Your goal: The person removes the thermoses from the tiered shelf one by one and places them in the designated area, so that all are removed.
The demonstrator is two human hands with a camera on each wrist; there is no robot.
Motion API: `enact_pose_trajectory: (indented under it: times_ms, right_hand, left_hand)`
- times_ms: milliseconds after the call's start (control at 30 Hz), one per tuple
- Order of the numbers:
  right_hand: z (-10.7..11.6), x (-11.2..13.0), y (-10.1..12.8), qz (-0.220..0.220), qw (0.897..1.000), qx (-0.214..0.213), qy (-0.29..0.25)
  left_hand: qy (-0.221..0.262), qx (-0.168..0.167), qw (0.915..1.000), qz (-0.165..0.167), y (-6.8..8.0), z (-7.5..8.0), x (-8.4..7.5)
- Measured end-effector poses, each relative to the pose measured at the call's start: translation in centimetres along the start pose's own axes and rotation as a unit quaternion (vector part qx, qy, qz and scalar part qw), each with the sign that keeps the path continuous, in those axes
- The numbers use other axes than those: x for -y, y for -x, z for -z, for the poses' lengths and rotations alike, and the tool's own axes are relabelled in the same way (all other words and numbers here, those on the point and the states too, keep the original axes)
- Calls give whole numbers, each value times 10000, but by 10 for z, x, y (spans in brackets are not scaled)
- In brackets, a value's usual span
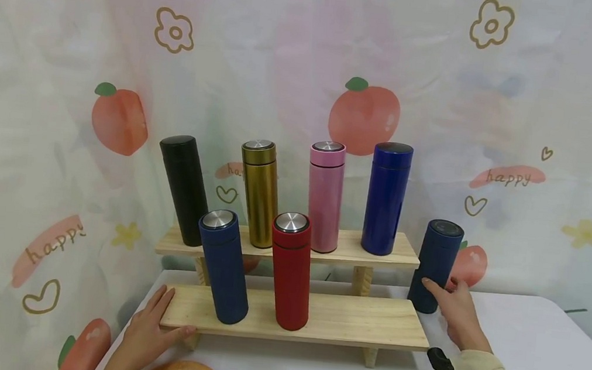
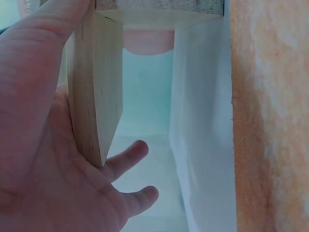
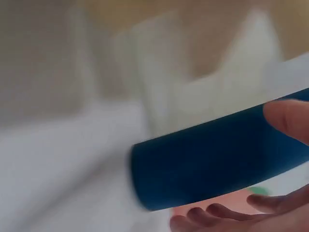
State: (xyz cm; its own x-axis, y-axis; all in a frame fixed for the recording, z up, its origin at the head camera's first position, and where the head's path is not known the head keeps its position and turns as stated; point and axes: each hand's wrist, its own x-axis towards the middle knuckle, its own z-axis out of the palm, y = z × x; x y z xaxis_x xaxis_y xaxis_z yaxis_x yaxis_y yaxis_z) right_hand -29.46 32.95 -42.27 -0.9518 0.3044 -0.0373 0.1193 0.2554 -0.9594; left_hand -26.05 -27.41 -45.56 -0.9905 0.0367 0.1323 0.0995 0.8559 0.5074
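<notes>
Only the head view shows right hand (image 1: 455, 316) touching navy flask (image 1: 434, 266).

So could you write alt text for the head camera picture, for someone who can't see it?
A person's right hand touches a dark navy cylindrical flask standing on a white table, while the left hand holds the end of a two-tier wooden shelf. The shelf carries six upright flasks: black, gold, pink and blue above, navy and red below.
</notes>
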Motion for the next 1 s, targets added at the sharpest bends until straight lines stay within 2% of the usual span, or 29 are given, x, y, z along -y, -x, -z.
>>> enact_pose_trajectory:
  times_ms: [200, 367, 467, 600, 667, 733, 833, 1000]
  right_hand:
    - [0, 32, 33, 613, 9939, -692, -599]
    - [-9, 57, 58, 1198, 9839, -595, -1190]
    - [-16, 72, 71, 1619, 9688, -369, -1840]
    - [-29, 95, 86, 2201, 9389, 1, -2647]
    - [-37, 106, 94, 2429, 9274, 166, -2840]
    - [-46, 114, 101, 2584, 9203, 319, -2920]
    - [-60, 123, 111, 2708, 9166, 506, -2899]
    - [-82, 131, 118, 2764, 9268, 727, -2435]
  left_hand:
    - [40, -1, 9999, -97, 1, -4, 3]
    - [36, -51, 10000, -35, 2, -4, 3]
    - [43, -67, 10000, -47, 1, -4, 3]
    - [22, -103, 9999, -82, 1, -3, 1]
    - [-11, -124, 9999, -85, 1, -2, 1]
    - [-43, -153, 9998, -91, 2, -1, 1]
    - [-49, -150, 9998, -96, 1, 0, 0]
    - [-11, -95, 10000, 0, 1, 4, 0]
